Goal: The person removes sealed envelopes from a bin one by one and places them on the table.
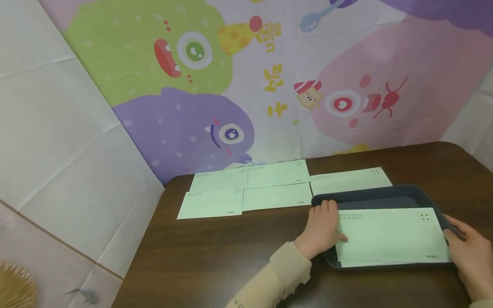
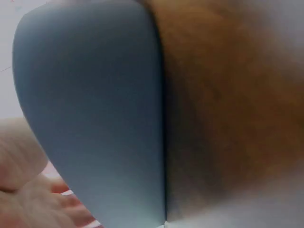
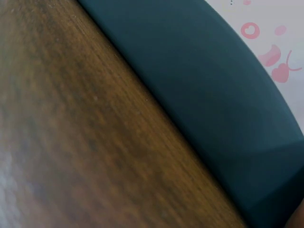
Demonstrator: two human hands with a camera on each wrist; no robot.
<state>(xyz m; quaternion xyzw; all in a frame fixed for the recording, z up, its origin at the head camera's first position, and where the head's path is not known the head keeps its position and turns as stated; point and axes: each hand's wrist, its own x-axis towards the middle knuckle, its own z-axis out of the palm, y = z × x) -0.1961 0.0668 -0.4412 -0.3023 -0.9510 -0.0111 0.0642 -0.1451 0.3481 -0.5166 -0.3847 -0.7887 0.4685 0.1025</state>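
Observation:
A dark blue-grey tray [image 1: 385,204] stands at the right of the table in the head view. My left hand [image 1: 319,229] grips its left rim, thumb over the inner side. At the opposite end my right hand [image 1: 470,252] holds the right rim. Inside the tray lies a pale green envelope [image 1: 390,237] with printed boxes; the edge of another shows beneath it. The left wrist view has the tray's outer wall [image 2: 99,109] close up, with fingers [image 2: 66,209] at lower left. In the right wrist view the tray wall [image 3: 199,80] rises from the table.
Several pale envelopes lie in two rows on the brown wooden table [image 1: 215,248], including a front left one [image 1: 212,205]. Another envelope [image 1: 350,182] is partly covered by the tray's back edge. A cartoon-printed cloth [image 1: 277,141] hangs behind the table.

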